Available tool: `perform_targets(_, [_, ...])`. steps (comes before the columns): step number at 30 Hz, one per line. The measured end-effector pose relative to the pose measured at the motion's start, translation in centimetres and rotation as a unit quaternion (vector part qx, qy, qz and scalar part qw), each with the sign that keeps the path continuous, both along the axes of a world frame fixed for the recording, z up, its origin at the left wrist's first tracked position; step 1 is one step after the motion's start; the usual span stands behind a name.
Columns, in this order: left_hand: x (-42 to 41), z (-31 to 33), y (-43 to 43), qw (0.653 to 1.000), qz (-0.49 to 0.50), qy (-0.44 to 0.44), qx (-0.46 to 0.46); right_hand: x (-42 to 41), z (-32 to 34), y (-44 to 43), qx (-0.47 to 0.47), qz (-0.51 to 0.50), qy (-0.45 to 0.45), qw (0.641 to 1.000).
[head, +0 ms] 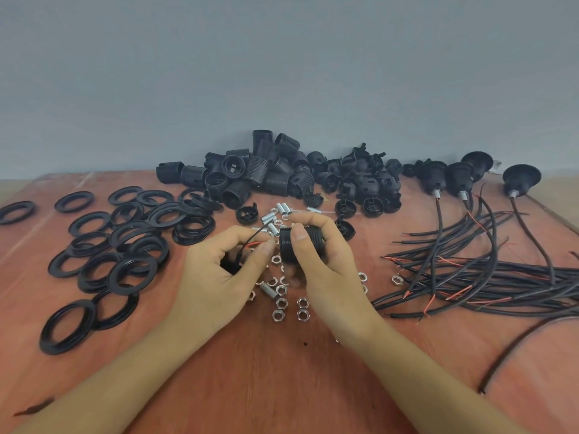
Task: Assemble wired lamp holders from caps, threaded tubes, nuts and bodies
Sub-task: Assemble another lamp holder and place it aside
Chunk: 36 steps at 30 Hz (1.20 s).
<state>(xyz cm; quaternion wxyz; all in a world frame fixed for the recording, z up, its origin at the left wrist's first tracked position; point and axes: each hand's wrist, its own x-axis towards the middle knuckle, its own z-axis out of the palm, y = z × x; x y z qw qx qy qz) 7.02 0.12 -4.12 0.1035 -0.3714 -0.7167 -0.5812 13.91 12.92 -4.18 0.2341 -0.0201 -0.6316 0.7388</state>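
My right hand (322, 258) grips a black threaded lamp holder body (289, 245) above the table's middle. My left hand (219, 267) pinches the thin black and red wire ends (253, 239) that lead into that body's left end. Silver nuts (279, 314) and short threaded tubes (271, 217) lie scattered under and behind the hands. A pile of black bodies (250, 170) and a pile of black caps (360, 180) sit at the back by the wall.
Several black rings (125, 245) spread over the left of the red-brown table (282, 371). Assembled holders (454, 177) stand at the back right, their black and red cables (470, 277) running off the right side. A grey wall closes the far edge.
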Motion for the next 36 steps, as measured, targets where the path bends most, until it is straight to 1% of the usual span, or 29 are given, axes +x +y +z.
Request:
perform_targets(2, [0.1, 0.0, 0.0, 1.000, 0.002, 0.000, -0.002, 0.0, -0.2, -0.2, 0.018, -0.003, 0.003, 1.000])
perform_targets(6, [0.6, 0.0, 0.2, 0.999, 0.017, 0.043, -0.010, 0.1, -0.6, -0.5, 0.025, -0.003, 0.015, 1.000])
perform_targets(12, [0.7, -0.3, 0.2, 0.996, 0.034, 0.077, 0.018, 0.0, -0.6, -0.9, 0.055, -0.005, 0.030, 0.998])
perform_targets(16, [0.6, -0.3, 0.2, 0.998, 0.033, 0.058, 0.016, 0.1, -0.4, -0.6, 0.072, -0.008, 0.028, 0.997])
perform_targets(19, [0.3, -0.2, 0.3, 1.000, 0.013, 0.019, 0.012, 0.1, 0.2, 0.0, 0.025, -0.015, 0.022, 0.999])
perform_targets(23, [0.4, 0.0, 0.3, 0.999, 0.012, -0.025, 0.033, -0.2, 0.1, 0.5, -0.001, -0.051, -0.002, 0.999])
perform_targets(26, [0.3, 0.2, 0.3, 0.996, 0.012, -0.074, 0.053, -0.4, -0.2, 0.5, -0.069, -0.033, -0.037, 0.996])
perform_targets(30, [0.4, 0.2, 0.5, 0.981, -0.021, -0.166, 0.095, -0.4, 0.0, 0.4, -0.131, -0.022, -0.030, 0.991])
perform_targets(34, [0.7, 0.3, 0.4, 0.978, -0.031, -0.181, 0.095, -0.5, 0.1, 0.3, -0.228, -0.023, -0.034, 0.973])
perform_targets(36, [0.8, 0.3, 0.3, 0.978, -0.037, -0.186, 0.084, -0.6, 0.1, 0.4, -0.261, -0.024, -0.041, 0.964])
